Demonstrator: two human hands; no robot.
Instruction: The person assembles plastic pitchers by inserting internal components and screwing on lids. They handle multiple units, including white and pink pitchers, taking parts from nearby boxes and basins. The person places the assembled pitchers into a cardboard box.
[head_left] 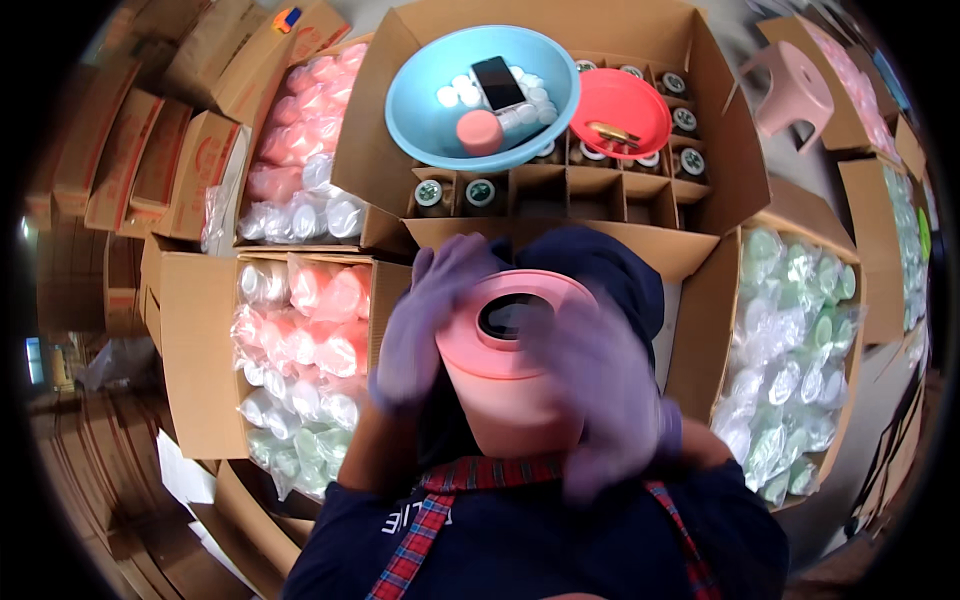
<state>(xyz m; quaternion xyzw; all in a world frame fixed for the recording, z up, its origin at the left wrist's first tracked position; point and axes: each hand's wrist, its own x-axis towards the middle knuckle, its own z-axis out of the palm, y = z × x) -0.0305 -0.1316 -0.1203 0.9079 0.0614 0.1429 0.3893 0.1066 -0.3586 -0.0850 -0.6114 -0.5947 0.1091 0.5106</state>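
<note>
A pink round canister with a pink lid stands at my lap. The wide dark opening in its lid faces up. Curled against its left side and rim is my left hand, in a lilac glove. My right hand, gloved the same way, is over the canister's right side and smeared by motion. Whether its fingers hold anything cannot be made out. Part of the lid's right edge is hidden behind this hand.
Ahead, a divided carton holds several capped jars. Across its top rest a blue basin with white pieces and a phone, and a red tray. Cartons of bagged cups flank me. A pink stool stands far right.
</note>
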